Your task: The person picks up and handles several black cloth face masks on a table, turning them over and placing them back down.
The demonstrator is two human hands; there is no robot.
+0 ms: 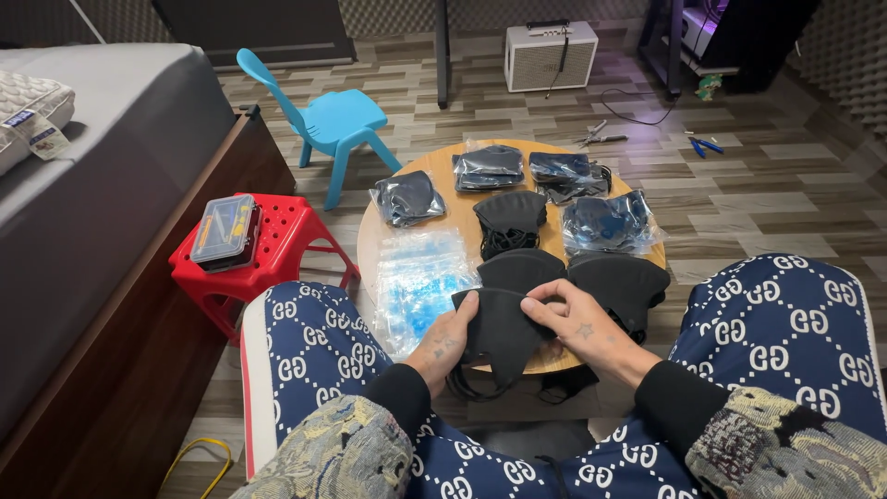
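1. I have both hands on one black face mask (499,334) at the near edge of the round wooden table (434,171).
2. My left hand (445,340) pinches its left edge; my right hand (584,325) pinches the top fold.
3. I judge this the folding step.
4. Next calls for a clear bag from the pile (418,277) just left.
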